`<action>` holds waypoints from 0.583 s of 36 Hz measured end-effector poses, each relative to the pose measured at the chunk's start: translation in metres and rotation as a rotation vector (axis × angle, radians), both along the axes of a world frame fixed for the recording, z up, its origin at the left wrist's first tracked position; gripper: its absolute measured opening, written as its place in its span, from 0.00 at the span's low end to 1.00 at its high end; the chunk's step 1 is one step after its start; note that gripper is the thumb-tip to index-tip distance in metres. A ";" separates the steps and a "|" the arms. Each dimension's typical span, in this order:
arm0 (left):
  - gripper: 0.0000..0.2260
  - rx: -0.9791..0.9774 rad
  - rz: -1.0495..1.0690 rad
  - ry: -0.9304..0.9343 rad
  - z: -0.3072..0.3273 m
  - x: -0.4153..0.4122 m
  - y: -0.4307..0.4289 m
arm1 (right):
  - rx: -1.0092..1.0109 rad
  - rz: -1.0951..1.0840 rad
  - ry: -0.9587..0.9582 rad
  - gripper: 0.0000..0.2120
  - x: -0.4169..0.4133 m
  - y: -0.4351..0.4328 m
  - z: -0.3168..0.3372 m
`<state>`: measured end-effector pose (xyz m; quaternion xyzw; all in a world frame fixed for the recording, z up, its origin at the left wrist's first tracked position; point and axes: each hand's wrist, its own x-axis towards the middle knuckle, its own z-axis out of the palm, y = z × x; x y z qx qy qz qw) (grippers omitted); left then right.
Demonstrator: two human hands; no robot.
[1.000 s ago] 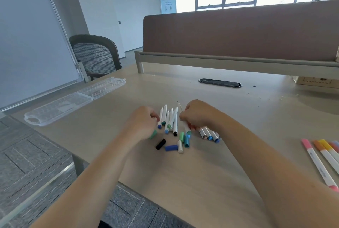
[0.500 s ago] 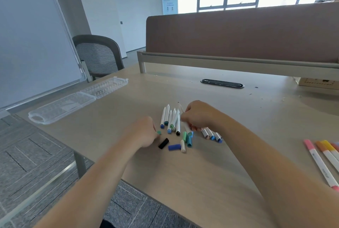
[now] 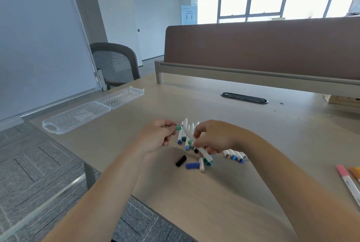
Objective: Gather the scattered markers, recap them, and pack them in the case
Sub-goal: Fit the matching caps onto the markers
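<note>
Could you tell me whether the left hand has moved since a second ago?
Yes. The left hand lifted off the table, away from the black cap.

Green cap (image 3: 178,128), white marker (image 3: 194,143) (black cap (image 3: 181,160), blue cap (image 3: 192,165) loose)

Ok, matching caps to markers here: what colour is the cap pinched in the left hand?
Green, a pale teal-green cap at the left hand's fingertips, seen in the head view.

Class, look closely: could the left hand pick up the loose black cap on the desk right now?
Probably not yet: the left hand already pinches a green cap. Otherwise the black cap lies uncovered just below it.
</note>
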<state>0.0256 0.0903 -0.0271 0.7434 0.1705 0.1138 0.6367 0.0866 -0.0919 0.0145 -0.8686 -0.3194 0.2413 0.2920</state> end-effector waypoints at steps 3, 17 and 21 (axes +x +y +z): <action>0.08 -0.014 0.005 -0.024 0.001 0.000 -0.001 | -0.010 0.021 0.011 0.10 -0.001 0.000 0.000; 0.11 0.208 -0.077 -0.100 0.005 -0.003 0.000 | -0.027 0.061 -0.109 0.10 0.005 0.000 0.000; 0.05 0.222 -0.042 -0.120 0.005 0.001 -0.008 | -0.012 0.068 -0.137 0.08 0.006 -0.001 0.000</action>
